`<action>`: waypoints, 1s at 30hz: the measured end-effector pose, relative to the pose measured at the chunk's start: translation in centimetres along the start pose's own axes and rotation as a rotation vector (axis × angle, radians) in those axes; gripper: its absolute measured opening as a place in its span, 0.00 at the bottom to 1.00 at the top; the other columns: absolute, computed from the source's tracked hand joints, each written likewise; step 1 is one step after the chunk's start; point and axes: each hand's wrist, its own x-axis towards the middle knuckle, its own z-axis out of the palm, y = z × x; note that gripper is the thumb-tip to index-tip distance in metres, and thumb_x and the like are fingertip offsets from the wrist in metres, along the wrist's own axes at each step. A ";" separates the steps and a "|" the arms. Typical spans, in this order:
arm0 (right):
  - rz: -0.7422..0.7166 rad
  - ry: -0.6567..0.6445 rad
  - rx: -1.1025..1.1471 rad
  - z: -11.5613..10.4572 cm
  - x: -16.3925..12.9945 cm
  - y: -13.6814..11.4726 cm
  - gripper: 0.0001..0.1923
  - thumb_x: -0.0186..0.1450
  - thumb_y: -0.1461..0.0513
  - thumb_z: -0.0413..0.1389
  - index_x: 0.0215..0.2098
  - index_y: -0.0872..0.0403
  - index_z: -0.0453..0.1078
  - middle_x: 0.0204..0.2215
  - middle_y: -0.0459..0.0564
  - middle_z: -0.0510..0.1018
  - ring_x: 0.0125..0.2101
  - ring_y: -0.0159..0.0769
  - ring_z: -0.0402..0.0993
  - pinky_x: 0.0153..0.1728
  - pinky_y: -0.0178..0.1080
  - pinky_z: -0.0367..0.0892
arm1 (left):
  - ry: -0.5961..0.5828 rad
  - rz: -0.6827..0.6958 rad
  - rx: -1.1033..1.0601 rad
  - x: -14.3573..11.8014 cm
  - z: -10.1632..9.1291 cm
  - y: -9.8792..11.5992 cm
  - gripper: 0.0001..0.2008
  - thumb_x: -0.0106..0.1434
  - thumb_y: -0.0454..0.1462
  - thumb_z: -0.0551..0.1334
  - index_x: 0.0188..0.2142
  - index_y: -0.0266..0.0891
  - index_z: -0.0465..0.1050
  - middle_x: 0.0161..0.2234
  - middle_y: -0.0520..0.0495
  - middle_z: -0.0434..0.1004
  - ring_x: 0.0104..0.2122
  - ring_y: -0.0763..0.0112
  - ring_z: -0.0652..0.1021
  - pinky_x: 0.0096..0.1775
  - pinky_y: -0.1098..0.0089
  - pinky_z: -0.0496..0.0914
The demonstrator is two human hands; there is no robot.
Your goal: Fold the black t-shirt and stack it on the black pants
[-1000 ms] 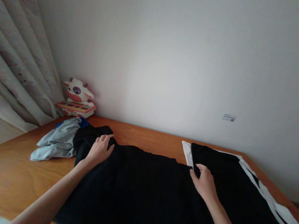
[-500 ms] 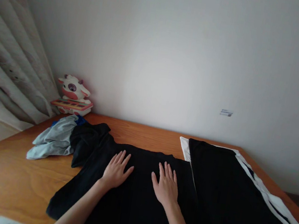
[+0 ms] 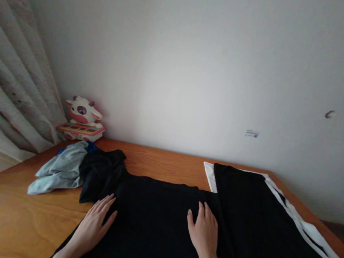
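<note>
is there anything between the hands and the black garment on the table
Nothing visible: the left hand and right hand both lie flat, palms down, directly on the black garment, fingers spread.

The room is dim, with a soft bright patch on the wall (image 3: pixel 180 95). Edges bend and darken; the black garment (image 3: pixel 157 226) loses detail.

Two bare forearms come in from the lower edge of the view — no sleeves, cuffs or gloves anywhere on them. The left hand (image 3: pixel 93 225) and the right hand (image 3: pixel 205 233) are equally uncovered: no rings, no watch, no bracelet or strap at either wrist. The fingers (image 3: pixel 203 211) are slim, with short plain nails — unpainted as far as the dim light lets one tell.
</note>
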 end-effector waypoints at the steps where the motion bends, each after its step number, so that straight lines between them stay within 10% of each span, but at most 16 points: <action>1: -0.001 0.011 -0.008 -0.1 -0.3 0.0 0.33 0.76 0.51 0.42 0.69 0.64 0.65 0.68 0.67 0.67 0.66 0.53 0.65 0.65 0.51 0.60 | -0.006 -0.018 0.003 -0.1 -0.3 0.3 0.27 0.73 0.50 0.52 0.62 0.38 0.72 0.64 0.38 0.73 0.64 0.52 0.74 0.64 0.50 0.70; 9: 0.124 -0.027 -0.066 -2.3 0.6 0.0 0.34 0.75 0.46 0.48 0.65 0.66 0.66 0.58 0.73 0.74 0.55 0.58 0.75 0.46 0.50 0.72 | -0.138 -0.375 0.231 5.9 -1.7 4.6 0.36 0.69 0.57 0.53 0.59 0.27 0.71 0.54 0.27 0.75 0.56 0.38 0.76 0.52 0.47 0.73; 15: 0.015 -0.064 0.149 -1.6 1.0 2.0 0.15 0.77 0.55 0.48 0.46 0.57 0.71 0.41 0.58 0.83 0.44 0.45 0.82 0.40 0.40 0.72 | -0.199 -0.168 0.122 9.7 -0.5 4.5 0.17 0.71 0.44 0.53 0.47 0.35 0.73 0.46 0.34 0.79 0.49 0.52 0.80 0.55 0.58 0.71; 23: -0.170 0.287 0.454 -2.7 -0.9 3.3 0.07 0.70 0.55 0.54 0.36 0.49 0.63 0.34 0.50 0.76 0.36 0.42 0.78 0.36 0.40 0.72 | -0.173 0.133 -0.162 10.0 0.2 4.3 0.13 0.69 0.50 0.54 0.37 0.46 0.67 0.52 0.38 0.80 0.57 0.50 0.77 0.58 0.53 0.71; 30: -0.031 0.186 0.759 -5.7 -2.5 3.9 0.15 0.69 0.47 0.54 0.35 0.46 0.60 0.26 0.42 0.72 0.27 0.38 0.76 0.30 0.37 0.70 | -0.422 -0.164 -0.010 12.7 0.0 5.6 0.33 0.60 0.56 0.56 0.54 0.32 0.69 0.51 0.28 0.81 0.52 0.43 0.81 0.54 0.54 0.73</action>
